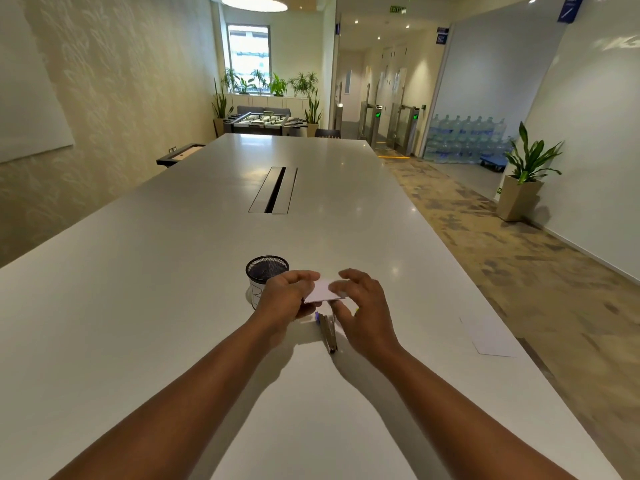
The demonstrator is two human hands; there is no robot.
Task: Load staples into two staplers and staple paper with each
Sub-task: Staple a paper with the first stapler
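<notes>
My left hand (pixel 285 296) grips a small white box or folded paper (pixel 323 292) by its left end, held just above the white table (pixel 138 289). My right hand (pixel 363 306) hovers at the box's right side, fingers spread and touching its edge. Below the two hands a stapler (pixel 328 332) lies on the table, metal-coloured with a purple tip at its far end; it looks opened out flat. A second stapler is not visible. A white sheet of paper (pixel 488 336) lies flat near the table's right edge.
A black mesh pen cup (pixel 266 273) stands just left of and behind my left hand. A cable slot (pixel 273 190) runs along the table's middle, farther away. The table's right edge drops to a carpeted floor.
</notes>
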